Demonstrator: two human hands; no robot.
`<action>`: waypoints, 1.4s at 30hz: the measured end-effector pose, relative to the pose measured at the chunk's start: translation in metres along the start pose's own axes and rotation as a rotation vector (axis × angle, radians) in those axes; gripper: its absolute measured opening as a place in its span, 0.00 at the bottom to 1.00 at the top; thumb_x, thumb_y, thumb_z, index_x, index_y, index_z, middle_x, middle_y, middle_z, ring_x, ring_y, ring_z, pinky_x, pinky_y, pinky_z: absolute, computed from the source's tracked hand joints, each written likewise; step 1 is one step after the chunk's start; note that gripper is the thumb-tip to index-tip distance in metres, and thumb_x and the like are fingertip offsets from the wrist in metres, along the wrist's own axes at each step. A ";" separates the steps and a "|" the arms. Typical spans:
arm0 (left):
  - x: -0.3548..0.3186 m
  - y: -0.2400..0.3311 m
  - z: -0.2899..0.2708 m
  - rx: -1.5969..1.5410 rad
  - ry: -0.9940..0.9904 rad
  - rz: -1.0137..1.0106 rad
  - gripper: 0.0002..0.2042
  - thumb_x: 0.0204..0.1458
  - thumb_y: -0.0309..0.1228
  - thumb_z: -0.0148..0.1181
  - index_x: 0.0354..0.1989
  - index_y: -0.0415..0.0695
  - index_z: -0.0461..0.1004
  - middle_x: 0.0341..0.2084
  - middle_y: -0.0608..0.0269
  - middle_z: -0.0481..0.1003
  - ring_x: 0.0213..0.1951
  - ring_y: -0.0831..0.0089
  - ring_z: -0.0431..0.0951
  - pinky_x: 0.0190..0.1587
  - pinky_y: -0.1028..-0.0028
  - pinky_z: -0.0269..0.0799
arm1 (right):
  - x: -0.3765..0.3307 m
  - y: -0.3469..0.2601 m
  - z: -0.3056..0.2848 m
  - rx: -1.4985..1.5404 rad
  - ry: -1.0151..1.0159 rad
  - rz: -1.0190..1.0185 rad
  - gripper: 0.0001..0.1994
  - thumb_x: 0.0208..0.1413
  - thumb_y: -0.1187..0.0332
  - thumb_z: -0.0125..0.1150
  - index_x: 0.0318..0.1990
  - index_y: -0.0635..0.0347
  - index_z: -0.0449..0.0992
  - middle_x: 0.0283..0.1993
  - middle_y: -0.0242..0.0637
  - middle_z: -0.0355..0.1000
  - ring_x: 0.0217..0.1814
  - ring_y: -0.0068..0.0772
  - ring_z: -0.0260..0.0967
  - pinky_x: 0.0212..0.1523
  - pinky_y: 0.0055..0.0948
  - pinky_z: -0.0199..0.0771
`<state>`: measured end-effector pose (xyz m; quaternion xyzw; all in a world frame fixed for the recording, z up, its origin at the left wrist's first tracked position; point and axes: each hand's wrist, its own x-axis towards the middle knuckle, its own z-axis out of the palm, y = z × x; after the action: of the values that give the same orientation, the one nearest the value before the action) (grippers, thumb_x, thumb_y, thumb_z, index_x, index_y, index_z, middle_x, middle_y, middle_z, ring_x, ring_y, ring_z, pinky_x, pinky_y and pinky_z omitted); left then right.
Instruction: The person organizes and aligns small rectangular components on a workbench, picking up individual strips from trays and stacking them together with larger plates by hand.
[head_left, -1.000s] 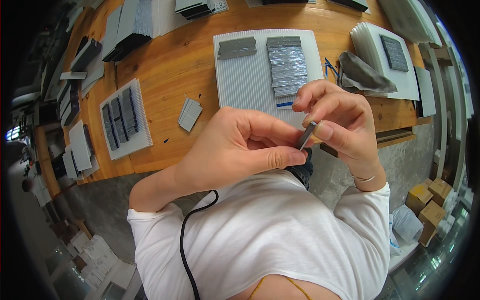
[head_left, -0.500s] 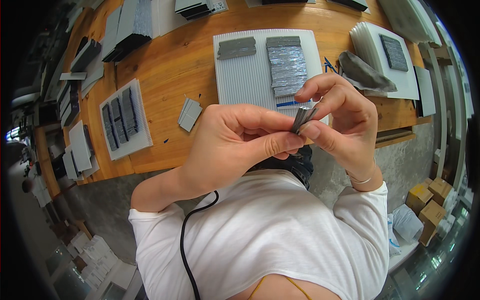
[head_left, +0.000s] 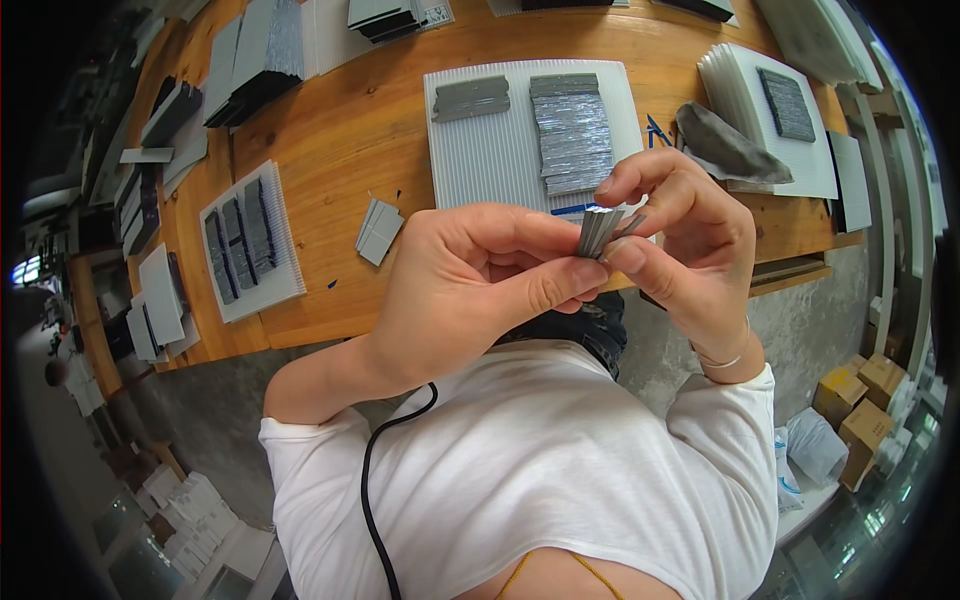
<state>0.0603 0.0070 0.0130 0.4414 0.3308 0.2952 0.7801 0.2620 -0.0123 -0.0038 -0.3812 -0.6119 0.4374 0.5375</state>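
Note:
My left hand [head_left: 470,275] grips a small bundle of thin grey strips [head_left: 597,232] between thumb and fingers, with the strips' ends pointing up. Close against its right side, my right hand [head_left: 695,235] pinches a single grey strip [head_left: 631,226] between thumb and a finger; this strip leans away from the bundle. The right index finger is raised and curled above. Beyond the hands lies a white corrugated plastic sheet [head_left: 485,165]. It bears a long row of shiny grey strips [head_left: 572,135], a shorter grey row [head_left: 470,98] and a blue strip [head_left: 568,210].
Left of my hands are some small grey plates [head_left: 379,230] and a white sheet [head_left: 285,275] with dark grey rows. A grey cloth [head_left: 725,150] lies by a stack of white sheets [head_left: 735,75] at right. Cardboard boxes [head_left: 862,432] stand lower right. A black cable [head_left: 366,480] hangs over my shirt.
The bundle has tilted more upright and fanned slightly in my left hand. The strip in my right hand now stands farther apart from it. Both hands stay in nearly the same place.

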 end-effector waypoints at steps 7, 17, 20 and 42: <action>0.001 -0.005 0.003 -0.026 0.050 0.057 0.09 0.52 0.21 0.62 0.41 0.33 0.77 0.33 0.59 0.79 0.34 0.78 0.79 0.39 0.80 0.77 | -0.002 0.000 0.003 0.043 0.051 0.058 0.07 0.44 0.75 0.71 0.27 0.63 0.76 0.39 0.41 0.73 0.44 0.28 0.70 0.47 0.26 0.68; 0.003 -0.006 0.002 -0.029 0.082 0.061 0.08 0.51 0.21 0.63 0.40 0.33 0.77 0.33 0.58 0.79 0.34 0.79 0.79 0.38 0.81 0.77 | -0.003 0.001 0.006 0.159 0.076 0.101 0.07 0.46 0.76 0.67 0.31 0.64 0.75 0.41 0.41 0.73 0.47 0.29 0.68 0.52 0.27 0.64; 0.004 -0.005 0.002 0.015 0.076 0.011 0.09 0.50 0.21 0.63 0.39 0.32 0.77 0.32 0.58 0.79 0.33 0.79 0.79 0.37 0.81 0.77 | -0.001 0.000 0.001 0.121 0.057 0.053 0.07 0.47 0.76 0.66 0.33 0.65 0.74 0.42 0.42 0.72 0.49 0.30 0.68 0.54 0.28 0.63; -0.002 0.002 -0.027 -0.291 0.003 -0.114 0.10 0.54 0.26 0.61 0.43 0.35 0.76 0.32 0.55 0.79 0.32 0.74 0.80 0.35 0.78 0.80 | -0.090 -0.012 -0.104 -0.970 0.051 0.464 0.07 0.45 0.79 0.67 0.32 0.66 0.75 0.29 0.34 0.70 0.24 0.21 0.64 0.26 0.19 0.65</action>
<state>0.0376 0.0197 0.0048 0.3035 0.3103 0.2958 0.8509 0.3774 -0.0873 -0.0177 -0.7217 -0.6299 0.2023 0.2035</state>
